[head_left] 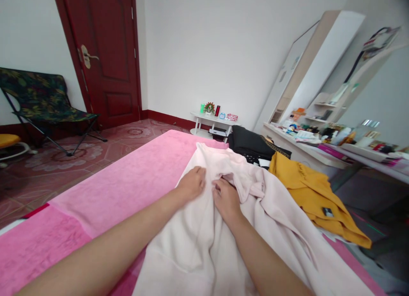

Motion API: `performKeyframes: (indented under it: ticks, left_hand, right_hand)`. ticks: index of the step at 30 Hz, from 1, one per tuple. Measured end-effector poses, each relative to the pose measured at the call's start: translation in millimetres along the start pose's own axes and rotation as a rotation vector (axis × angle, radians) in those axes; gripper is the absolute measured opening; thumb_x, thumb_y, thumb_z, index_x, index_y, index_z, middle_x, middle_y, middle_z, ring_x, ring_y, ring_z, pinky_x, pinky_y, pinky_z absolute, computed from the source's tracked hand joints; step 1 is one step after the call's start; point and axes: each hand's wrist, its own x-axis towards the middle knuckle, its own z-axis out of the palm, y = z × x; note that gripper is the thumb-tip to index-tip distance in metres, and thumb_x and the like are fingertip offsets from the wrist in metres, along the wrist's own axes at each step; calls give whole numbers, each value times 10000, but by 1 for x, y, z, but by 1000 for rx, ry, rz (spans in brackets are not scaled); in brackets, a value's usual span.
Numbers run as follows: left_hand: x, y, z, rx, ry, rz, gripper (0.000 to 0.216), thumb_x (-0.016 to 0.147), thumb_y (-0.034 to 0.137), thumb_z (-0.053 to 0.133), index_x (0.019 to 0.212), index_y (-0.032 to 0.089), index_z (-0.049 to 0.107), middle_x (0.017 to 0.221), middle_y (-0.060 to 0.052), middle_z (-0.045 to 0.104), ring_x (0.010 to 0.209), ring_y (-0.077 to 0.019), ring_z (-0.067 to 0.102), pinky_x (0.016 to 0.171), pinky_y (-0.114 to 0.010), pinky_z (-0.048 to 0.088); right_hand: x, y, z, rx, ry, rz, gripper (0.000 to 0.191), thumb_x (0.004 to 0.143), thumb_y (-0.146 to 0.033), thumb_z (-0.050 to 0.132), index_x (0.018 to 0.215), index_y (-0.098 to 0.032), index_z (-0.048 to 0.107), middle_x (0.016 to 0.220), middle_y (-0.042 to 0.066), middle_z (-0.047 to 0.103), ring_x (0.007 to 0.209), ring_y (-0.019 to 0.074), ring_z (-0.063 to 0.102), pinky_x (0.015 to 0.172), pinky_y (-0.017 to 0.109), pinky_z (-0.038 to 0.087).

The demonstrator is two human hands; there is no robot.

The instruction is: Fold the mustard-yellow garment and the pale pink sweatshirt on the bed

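A pale pink long-sleeved garment (198,228) lies spread and wrinkled over a pink bed cover (134,176). My left hand (193,183) rests at the left part of its upper half, fingers curled into the cloth. Close to its right, my right hand (226,198) is closed on a fold of the same garment, thumb and fingers pinched together. Just beyond the right hand the cloth gapes in a small dark opening. A loose strip of the fabric lies bunched to the right of that hand.
Folded black clothing (252,142) and a mustard-yellow garment (309,189) lie along the right side. A cluttered dressing table (306,149) stands beyond them. At the back is a small white stand (211,119) with ornaments. A camouflage folding chair (41,96) and red door (102,53) are left.
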Motion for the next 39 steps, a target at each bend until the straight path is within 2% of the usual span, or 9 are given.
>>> performKeyframes:
  ticks: [6, 10, 14, 17, 19, 26, 33, 36, 39]
  left_hand:
    - [-6, -21, 35, 196, -100, -18, 510, 941, 383, 295, 1387, 144, 364, 1495, -172, 274, 1391, -301, 228, 1115, -508, 203]
    - [-5, -20, 35, 221, -84, -41, 524, 934, 387, 294, 1396, 152, 375, 1497, -161, 275, 1390, -292, 235, 1127, -481, 194]
    - [-4, -19, 34, 209, -67, -48, 532, 926, 380, 299, 1396, 147, 387, 1495, -166, 280, 1389, -296, 235, 1130, -475, 191]
    - [-5, -19, 34, 195, -61, -46, 534, 921, 378, 306, 1391, 142, 398, 1490, -170, 289, 1387, -295, 241, 1130, -472, 194]
    - [-6, -18, 34, 185, -57, -49, 538, 921, 383, 308, 1391, 140, 399, 1490, -169, 289, 1388, -294, 238, 1131, -472, 190]
    - [-6, -17, 30, 140, -67, -40, 525, 914, 378, 332, 1415, 223, 368, 1527, -114, 217, 1389, -317, 224, 1124, -491, 192]
    - [-7, -18, 28, 99, -68, -27, 488, 917, 391, 325, 1377, 265, 429, 1510, -88, 276, 1388, -325, 224, 1119, -519, 175]
    - [-6, -19, 30, 75, -64, -36, 500, 910, 395, 336, 1378, 248, 427, 1510, -101, 271, 1392, -321, 215, 1120, -516, 171]
    - [-3, -22, 32, 2, -46, -62, 556, 881, 398, 393, 1381, 157, 420, 1496, -164, 277, 1388, -329, 225, 1126, -502, 169]
  right_hand:
    - [8, -17, -32, 335, 122, 14, 251, 814, -215, 473, 963, -209, 675, 919, 35, 696, 799, 171, 632, 744, 283, 475]
    - [48, 34, -72, 370, 362, 103, 270, 805, -304, 473, 963, -174, 649, 921, 68, 693, 869, 193, 629, 797, 314, 472]
    - [69, 100, -81, -21, -47, 230, 432, 671, -319, 636, 1067, -147, 611, 940, 84, 670, 844, 201, 612, 750, 301, 464]
    - [75, 114, -84, -114, -370, 207, 255, 614, -335, 683, 791, -153, 665, 663, 14, 626, 643, 161, 561, 611, 257, 425]
    - [82, 108, -100, -103, -394, 174, 184, 652, -346, 640, 651, -161, 641, 590, -5, 588, 595, 142, 529, 575, 242, 391]
    - [108, 123, -188, -522, 253, 339, 368, 818, -452, 481, 959, -153, 643, 837, 164, 637, 728, 238, 562, 588, 337, 318]
    - [84, 193, -205, -546, 173, 753, 236, 724, -365, 617, 580, -212, 510, 696, 156, 557, 741, 305, 578, 605, 394, 373]
    - [93, 183, -210, -426, 294, 766, 260, 746, -343, 593, 547, -224, 476, 602, 104, 512, 684, 286, 571, 587, 389, 396]
    - [114, 135, -214, -255, 475, 615, 190, 811, -357, 489, 771, -193, 575, 719, 89, 567, 686, 237, 576, 574, 338, 413]
